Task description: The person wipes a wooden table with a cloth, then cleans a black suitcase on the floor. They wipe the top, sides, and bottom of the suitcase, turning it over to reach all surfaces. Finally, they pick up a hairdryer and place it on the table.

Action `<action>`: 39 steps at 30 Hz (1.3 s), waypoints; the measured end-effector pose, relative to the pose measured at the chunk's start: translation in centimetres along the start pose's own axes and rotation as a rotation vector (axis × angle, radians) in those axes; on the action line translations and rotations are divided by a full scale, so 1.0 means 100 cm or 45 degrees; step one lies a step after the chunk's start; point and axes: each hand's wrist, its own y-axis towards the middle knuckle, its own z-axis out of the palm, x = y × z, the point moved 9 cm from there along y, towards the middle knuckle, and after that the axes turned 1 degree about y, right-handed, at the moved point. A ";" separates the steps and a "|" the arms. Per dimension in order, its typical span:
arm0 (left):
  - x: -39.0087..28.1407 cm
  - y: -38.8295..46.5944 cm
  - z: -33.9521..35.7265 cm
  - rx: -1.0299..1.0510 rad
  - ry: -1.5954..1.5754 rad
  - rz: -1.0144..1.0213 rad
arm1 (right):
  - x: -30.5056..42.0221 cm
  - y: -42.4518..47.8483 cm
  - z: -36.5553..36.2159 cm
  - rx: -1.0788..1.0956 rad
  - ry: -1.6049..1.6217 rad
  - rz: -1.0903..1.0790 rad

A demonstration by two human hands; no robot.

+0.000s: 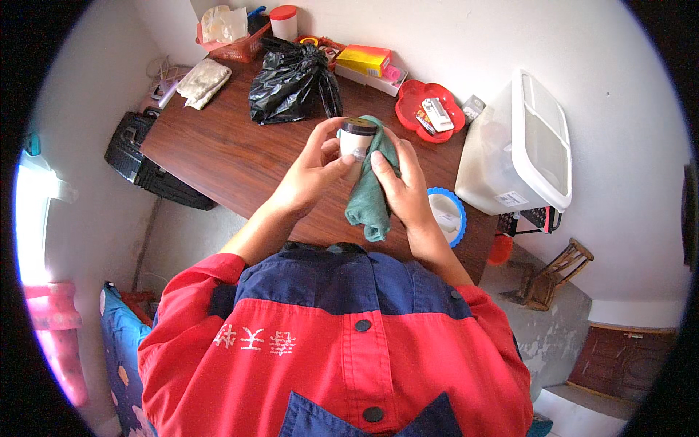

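Observation:
A small white bottle (pixel 350 143) with a dark cap (pixel 359 127) is held upright above the table. My left hand (pixel 311 169) grips it from the left, thumb across its front. In my right hand (pixel 403 180) is a green cloth (pixel 371 196), pressed against the bottle's right side and hanging down below it. The cloth hides part of the bottle. Beneath both hands lies the dark wooden table (pixel 218 147).
A black plastic bag (pixel 295 82) stands at the back, near a red basket (pixel 240 48). To the right are a red flower-shaped dish (pixel 409 101), a large clear bin (pixel 491 158) with a white lid and a blue-rimmed round container (pixel 464 218). A folded cloth (pixel 205 82) lies at the left edge.

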 end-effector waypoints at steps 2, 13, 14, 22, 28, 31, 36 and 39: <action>-0.002 0.001 0.003 0.017 0.200 0.055 | 0.005 -0.002 0.000 -0.004 -0.031 -0.008; -0.010 -0.008 -0.002 0.012 0.030 -0.028 | 0.007 0.002 0.003 0.083 0.094 0.041; -0.011 -0.008 -0.004 0.009 0.150 0.035 | 0.014 0.001 0.004 0.083 -0.030 -0.034; -0.003 -0.009 -0.022 0.002 0.346 0.005 | 0.001 0.006 0.006 0.133 -0.011 -0.010; 0.015 -0.004 -0.025 0.006 0.093 -0.083 | 0.010 -0.001 0.009 0.135 -0.132 -0.063; 0.020 -0.002 -0.029 0.005 0.668 -0.026 | 0.040 -0.005 0.022 0.170 -0.586 -0.306; 0.001 -0.012 -0.019 0.043 0.027 -0.099 | -0.026 -0.001 0.011 0.221 0.619 0.440; 0.005 -0.010 -0.007 0.131 -0.036 -0.181 | -0.022 -0.001 0.006 0.201 0.413 0.333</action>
